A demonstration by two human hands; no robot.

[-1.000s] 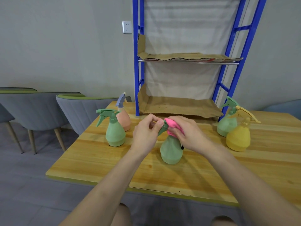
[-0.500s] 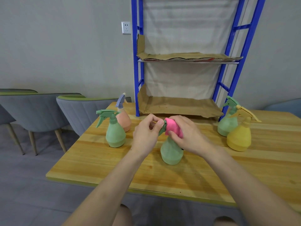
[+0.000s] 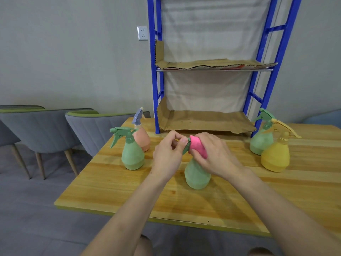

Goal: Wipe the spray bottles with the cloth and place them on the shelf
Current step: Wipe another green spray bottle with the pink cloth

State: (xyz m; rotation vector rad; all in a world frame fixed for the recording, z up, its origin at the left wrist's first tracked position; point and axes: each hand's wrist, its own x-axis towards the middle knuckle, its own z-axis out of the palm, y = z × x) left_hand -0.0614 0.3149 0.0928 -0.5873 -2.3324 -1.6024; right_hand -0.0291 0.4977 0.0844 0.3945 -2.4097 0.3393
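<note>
- Head cam: centre green bottle (image 3: 197, 176) stands on table (image 3: 129, 191), in front of shelf (image 3: 203, 121), not on it.
- L hand (image 3: 169, 154) pinches the bottle's trigger tip, fingers curled.
- R hand (image 3: 215, 156) grips pink cloth (image 3: 198, 146), wrapped round the spray head.
- Change vs 1 s ago: more pink shows, i.e. cloth has turned slightly. Bottle base unmoved.
- Meaning: head wipe in progress; body prob. still to do. Other spray bottles (image 3: 132, 156) wait on table; shelf holds none.
</note>
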